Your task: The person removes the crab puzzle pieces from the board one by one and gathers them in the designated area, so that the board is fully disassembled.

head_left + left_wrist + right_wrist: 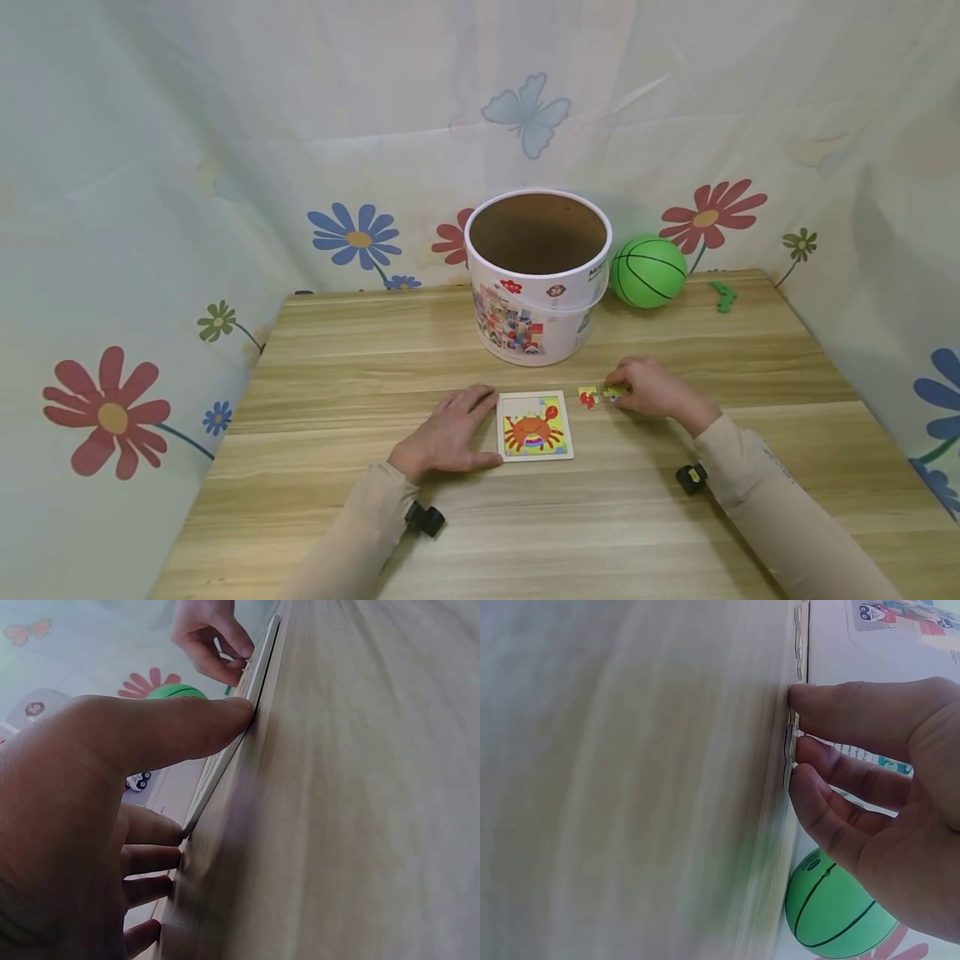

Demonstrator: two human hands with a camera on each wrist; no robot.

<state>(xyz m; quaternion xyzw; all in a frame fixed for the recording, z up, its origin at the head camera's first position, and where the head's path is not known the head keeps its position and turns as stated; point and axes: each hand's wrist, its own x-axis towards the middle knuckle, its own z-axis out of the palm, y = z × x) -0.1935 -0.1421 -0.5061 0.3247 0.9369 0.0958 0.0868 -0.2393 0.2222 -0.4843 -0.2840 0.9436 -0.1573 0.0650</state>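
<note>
A square crab puzzle [534,433] in a pale wooden frame lies flat on the table [360,367]. My left hand [452,433] rests at the frame's left side, its thumb touching the near corner and its index finger the far one. The other left fingertips meet the tabletop in the left wrist view. To the right of the frame, my right hand [651,387] pinches a yellow-green puzzle piece [613,393] at table level; the fingers partly cover it. A red and yellow puzzle piece [587,398] lies just left of those fingertips.
Behind the puzzle stands a large white bucket [525,333] with a handle. A green ball [649,272] sits to its right, and a small green toy piece [723,297] lies farther right. Printed curtains [405,125] border the table at the back and sides.
</note>
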